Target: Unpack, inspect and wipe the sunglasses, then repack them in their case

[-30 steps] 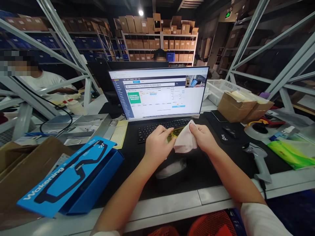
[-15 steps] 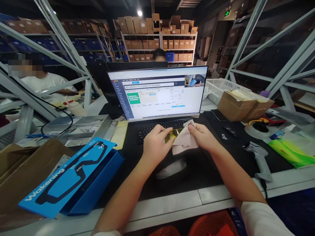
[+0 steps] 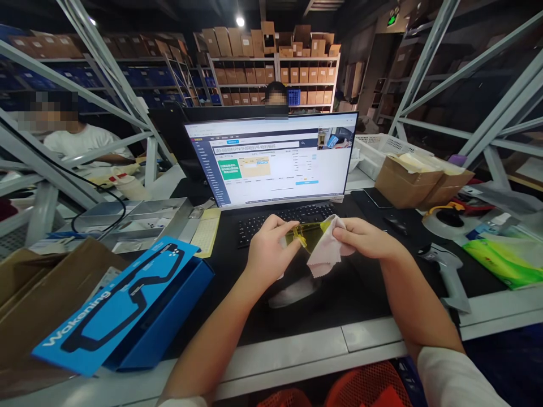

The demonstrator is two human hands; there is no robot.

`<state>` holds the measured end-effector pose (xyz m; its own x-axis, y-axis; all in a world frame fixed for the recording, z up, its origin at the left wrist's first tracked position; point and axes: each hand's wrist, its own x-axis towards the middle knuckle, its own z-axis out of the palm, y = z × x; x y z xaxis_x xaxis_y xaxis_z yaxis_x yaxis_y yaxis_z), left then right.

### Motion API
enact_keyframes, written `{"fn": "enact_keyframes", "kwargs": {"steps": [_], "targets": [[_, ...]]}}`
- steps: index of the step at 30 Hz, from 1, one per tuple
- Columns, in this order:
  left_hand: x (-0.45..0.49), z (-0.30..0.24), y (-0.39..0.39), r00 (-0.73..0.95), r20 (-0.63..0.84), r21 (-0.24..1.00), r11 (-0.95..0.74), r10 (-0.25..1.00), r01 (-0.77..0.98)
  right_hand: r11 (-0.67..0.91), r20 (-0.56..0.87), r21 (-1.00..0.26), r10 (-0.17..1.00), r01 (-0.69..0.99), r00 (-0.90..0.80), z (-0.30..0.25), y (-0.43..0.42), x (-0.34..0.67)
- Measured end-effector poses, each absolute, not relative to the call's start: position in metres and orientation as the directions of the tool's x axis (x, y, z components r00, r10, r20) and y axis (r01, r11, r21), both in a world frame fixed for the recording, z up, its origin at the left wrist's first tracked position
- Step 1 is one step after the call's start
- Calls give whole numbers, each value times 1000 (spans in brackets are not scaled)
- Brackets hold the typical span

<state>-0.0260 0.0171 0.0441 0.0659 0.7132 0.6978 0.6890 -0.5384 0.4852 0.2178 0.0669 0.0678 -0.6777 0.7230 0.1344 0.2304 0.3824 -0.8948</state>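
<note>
Above the black desk mat, a yellow see-through eyewear lens (image 3: 314, 234) is pinched at its left end by the thumb and fingers of my left hand (image 3: 270, 244). A pale cleaning cloth (image 3: 326, 251) with a zigzag edge is gripped by my right hand (image 3: 360, 236), folded over the lens's right end; the fingertips behind the cloth are hidden. Below the hands lies a clear, whitish curved piece (image 3: 294, 291), whose kind I cannot make out. A blue eyewear box (image 3: 161, 316) with its printed lid tilted up sits left of my left forearm.
Behind the hands stand a keyboard (image 3: 254, 229) and a monitor (image 3: 271, 169). To the right are a barcode scanner (image 3: 447, 274), a mouse (image 3: 395, 226), a tape roll (image 3: 445, 220) and a cardboard box (image 3: 407, 181). An opened carton (image 3: 51, 294) is at left. A co-worker (image 3: 80, 138) sits beyond the frame.
My right hand has moved right and slightly down with the cloth, toward the lens's right end. More of the yellow lens shows between the hands. My left hand has barely moved.
</note>
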Motion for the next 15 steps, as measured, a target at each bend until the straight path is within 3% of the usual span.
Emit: {"fn": "enact_keyframes", "kwargs": {"steps": [6,15], "targets": [[-26,45,17,46,673,532,-526,739,664,292,25,-926,682,241,-731,72,65,227],[-25,44,16,33,669,513,-493,743,703,278,53,-939,698,202,-714,70,69,230]]}}
